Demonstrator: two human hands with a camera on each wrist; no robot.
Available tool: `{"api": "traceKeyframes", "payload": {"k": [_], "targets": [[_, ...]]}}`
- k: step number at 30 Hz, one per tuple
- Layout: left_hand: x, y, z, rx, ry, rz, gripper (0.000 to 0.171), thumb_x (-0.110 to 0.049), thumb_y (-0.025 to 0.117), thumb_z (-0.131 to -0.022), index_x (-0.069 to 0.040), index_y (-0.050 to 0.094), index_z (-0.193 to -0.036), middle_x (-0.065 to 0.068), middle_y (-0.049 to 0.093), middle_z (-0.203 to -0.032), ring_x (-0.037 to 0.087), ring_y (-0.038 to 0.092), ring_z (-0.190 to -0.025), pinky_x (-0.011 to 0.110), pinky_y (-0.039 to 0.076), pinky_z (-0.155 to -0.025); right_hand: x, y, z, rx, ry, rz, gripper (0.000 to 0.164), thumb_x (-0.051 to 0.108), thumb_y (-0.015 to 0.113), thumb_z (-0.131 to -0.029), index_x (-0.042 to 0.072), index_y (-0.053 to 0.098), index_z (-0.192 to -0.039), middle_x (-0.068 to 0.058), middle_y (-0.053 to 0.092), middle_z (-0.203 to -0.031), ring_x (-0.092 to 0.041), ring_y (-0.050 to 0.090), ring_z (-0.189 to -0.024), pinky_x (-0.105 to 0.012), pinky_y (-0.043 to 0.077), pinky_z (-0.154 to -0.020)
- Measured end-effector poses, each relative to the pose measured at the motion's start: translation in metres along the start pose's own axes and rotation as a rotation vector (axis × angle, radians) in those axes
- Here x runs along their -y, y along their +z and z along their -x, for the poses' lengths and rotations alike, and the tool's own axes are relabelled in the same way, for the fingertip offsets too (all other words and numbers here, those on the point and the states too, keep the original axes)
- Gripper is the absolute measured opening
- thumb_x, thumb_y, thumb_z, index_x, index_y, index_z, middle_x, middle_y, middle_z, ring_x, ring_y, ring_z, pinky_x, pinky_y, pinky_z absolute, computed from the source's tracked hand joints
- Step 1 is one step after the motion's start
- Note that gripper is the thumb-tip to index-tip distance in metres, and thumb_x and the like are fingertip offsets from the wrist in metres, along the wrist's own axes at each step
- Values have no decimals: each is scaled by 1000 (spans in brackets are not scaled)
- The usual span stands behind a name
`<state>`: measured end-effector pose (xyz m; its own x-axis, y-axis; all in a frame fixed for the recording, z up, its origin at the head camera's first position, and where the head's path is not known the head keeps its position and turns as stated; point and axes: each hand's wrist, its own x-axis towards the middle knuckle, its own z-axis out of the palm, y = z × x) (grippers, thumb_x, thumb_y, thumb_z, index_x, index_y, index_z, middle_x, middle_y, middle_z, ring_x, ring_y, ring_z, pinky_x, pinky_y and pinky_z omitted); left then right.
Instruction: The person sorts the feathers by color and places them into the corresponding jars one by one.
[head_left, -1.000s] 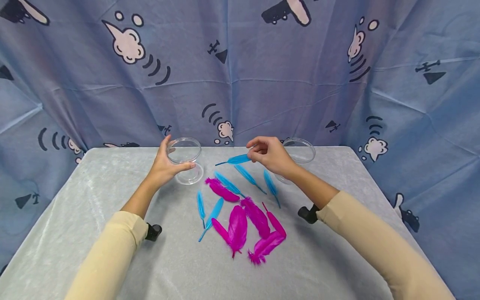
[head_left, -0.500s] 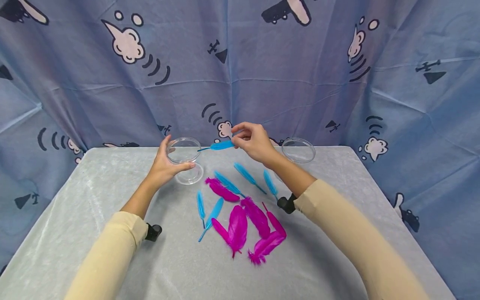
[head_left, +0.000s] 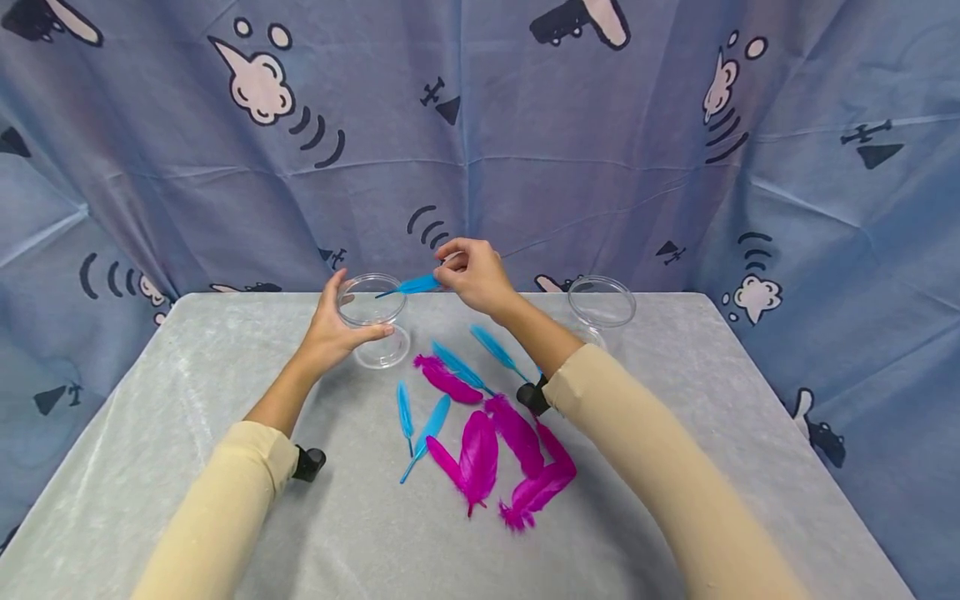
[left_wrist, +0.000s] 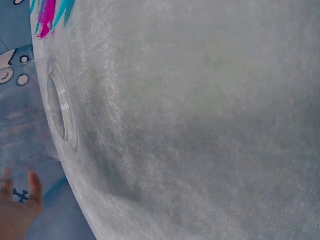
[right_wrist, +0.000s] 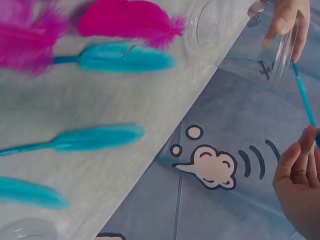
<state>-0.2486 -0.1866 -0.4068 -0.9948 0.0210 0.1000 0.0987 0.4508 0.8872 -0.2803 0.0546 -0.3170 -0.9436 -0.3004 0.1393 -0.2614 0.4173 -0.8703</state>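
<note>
My left hand (head_left: 327, 327) is clamped round a clear cup (head_left: 381, 317), thumb along the near side, fingers round the far side. Cup is upright near the table's back edge, toward the back left corner. My right hand (head_left: 474, 275) pinches a blue feather (head_left: 420, 284) by its soft end, thumb and fingertips together; quill points at the cup's mouth. Can't tell if the quill tip is inside or just above. Hands near each other, not touching.

Mid-table: loose blue feathers (head_left: 405, 412) and pink feathers (head_left: 477, 454), several overlapping. Second clear cup (head_left: 602, 312) near the back edge, toward the back right corner, base partly behind my right arm. Same arm and its black wrist camera (head_left: 534, 397) cover part of one blue feather.

Table (head_left: 360, 525) has pale grey cloth; blue printed curtain (head_left: 510, 117) hangs behind. Beige sleeves (head_left: 225, 500) on both arms.
</note>
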Motion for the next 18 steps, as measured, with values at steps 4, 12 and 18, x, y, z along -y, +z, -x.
{"api": "traceKeyframes", "payload": {"k": [4, 12, 18], "targets": [[1, -1, -1, 6, 10, -1, 121, -35, 88, -76, -15, 3, -160, 13, 20, -162, 32, 28, -145, 57, 29, -113, 5, 11, -5, 15, 9, 45, 20, 6, 68, -94, 2, 66, -114, -12, 74, -94, -24, 71, -84, -33, 56, -79], [2, -2, 0, 30, 21, 29, 119, -34, 86, -78, -17, 1, -160, 13, 16, -163, 32, 27, -145, 58, 33, -110, 11, 32, -9, 61, -31, 83, 21, 6, 67, -94, 0, 66, -115, -13, 74, -94, -23, 70, -82, -31, 55, -75], [2, -2, 0, 32, 21, 33, 117, -30, 85, -80, -15, 0, -160, 14, 15, -164, 33, 26, -145, 58, 33, -110, 14, 44, -10, 113, -48, 35, 25, 4, 68, -93, -5, 64, -116, -16, 73, -94, -24, 70, -82, -29, 55, -71]]}}
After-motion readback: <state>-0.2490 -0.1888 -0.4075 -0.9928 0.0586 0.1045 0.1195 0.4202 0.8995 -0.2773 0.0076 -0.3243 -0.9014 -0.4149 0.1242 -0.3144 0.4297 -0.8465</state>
